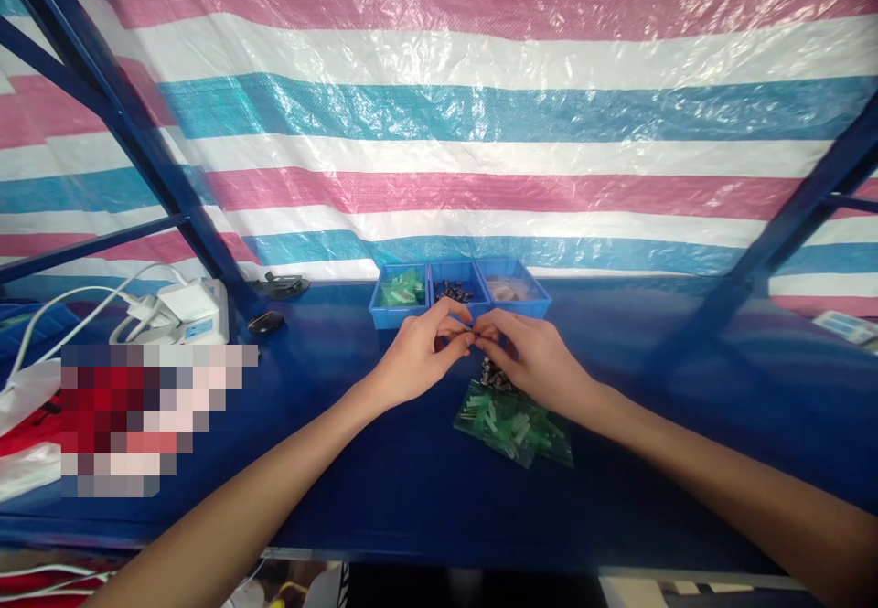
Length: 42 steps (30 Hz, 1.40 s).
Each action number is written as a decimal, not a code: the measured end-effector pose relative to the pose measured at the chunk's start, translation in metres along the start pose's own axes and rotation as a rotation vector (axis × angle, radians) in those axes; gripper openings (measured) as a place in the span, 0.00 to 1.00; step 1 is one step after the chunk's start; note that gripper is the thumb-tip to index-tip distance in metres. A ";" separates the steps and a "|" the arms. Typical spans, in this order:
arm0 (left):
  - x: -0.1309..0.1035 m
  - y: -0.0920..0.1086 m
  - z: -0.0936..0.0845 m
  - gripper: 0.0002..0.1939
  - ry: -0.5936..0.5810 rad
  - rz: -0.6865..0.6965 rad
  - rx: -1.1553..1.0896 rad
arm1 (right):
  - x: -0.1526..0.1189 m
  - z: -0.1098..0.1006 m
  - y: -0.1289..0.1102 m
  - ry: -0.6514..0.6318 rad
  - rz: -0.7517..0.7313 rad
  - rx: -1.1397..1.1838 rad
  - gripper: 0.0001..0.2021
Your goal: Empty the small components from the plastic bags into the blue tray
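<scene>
My left hand [432, 347] and my right hand [531, 352] meet above the blue table, fingertips pinched together around something tiny and dark that I cannot make out. Just below them, partly covered by my right hand, lies a small heap of dark metallic parts [492, 373]. Clear bags with green and whitish strips [511, 425] lie nearer to me. Behind my hands stand three blue bins: the left bin [398, 318] has green bags, the middle bin [461, 272] dark small parts, and the right bin [539, 304] pale bagged pieces.
On the left are a black computer mouse [266, 323], a dark flat object [284, 284] and a white power strip [218, 311] with plugs and cables. A red and white item [31, 421] lies there too. Blue metal posts [155, 178] and a striped plastic sheet [480, 114] bound the table.
</scene>
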<state>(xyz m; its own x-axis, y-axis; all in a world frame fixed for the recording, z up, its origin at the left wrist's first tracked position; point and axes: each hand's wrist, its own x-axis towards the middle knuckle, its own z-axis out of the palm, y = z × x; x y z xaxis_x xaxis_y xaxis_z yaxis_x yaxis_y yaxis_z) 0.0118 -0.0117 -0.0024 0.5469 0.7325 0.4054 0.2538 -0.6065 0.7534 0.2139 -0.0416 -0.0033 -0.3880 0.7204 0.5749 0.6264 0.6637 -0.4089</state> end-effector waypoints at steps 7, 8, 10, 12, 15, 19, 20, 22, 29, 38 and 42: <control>0.000 0.001 0.000 0.09 -0.027 -0.016 -0.053 | 0.004 -0.002 -0.002 -0.014 0.139 0.171 0.06; 0.001 0.001 0.000 0.10 -0.026 -0.014 -0.059 | 0.005 -0.002 -0.003 -0.012 0.165 0.184 0.07; 0.001 0.000 0.000 0.11 -0.023 -0.004 -0.058 | 0.005 -0.003 -0.003 0.005 0.204 0.186 0.09; 0.002 -0.002 0.000 0.11 -0.015 0.008 -0.027 | 0.006 -0.003 -0.002 0.030 0.223 0.177 0.11; 0.002 -0.003 0.001 0.08 0.032 0.042 0.070 | 0.005 -0.003 0.002 0.038 0.244 0.221 0.13; 0.000 -0.003 0.000 0.08 0.080 0.161 0.235 | 0.006 -0.002 0.004 -0.055 0.301 0.377 0.12; -0.001 -0.004 -0.001 0.09 0.090 0.194 0.285 | 0.006 -0.003 0.003 -0.084 0.312 0.420 0.11; -0.003 -0.005 -0.001 0.10 0.124 0.249 0.385 | 0.007 -0.005 0.003 -0.122 0.328 0.498 0.12; -0.004 -0.010 0.000 0.09 0.153 0.278 0.650 | 0.008 -0.009 0.007 -0.156 0.342 0.525 0.11; -0.002 -0.015 -0.004 0.11 0.081 0.126 0.710 | 0.037 -0.015 0.024 0.117 0.087 -0.011 0.02; -0.001 -0.017 -0.006 0.10 0.081 0.109 0.702 | 0.074 -0.009 0.047 0.096 -0.002 -0.162 0.05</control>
<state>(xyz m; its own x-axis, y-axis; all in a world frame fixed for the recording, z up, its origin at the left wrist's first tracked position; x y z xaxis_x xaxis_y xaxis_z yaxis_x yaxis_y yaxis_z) 0.0023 -0.0009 -0.0125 0.5442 0.6606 0.5171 0.6698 -0.7133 0.2064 0.2208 0.0412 0.0257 -0.3275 0.6913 0.6441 0.7292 0.6184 -0.2930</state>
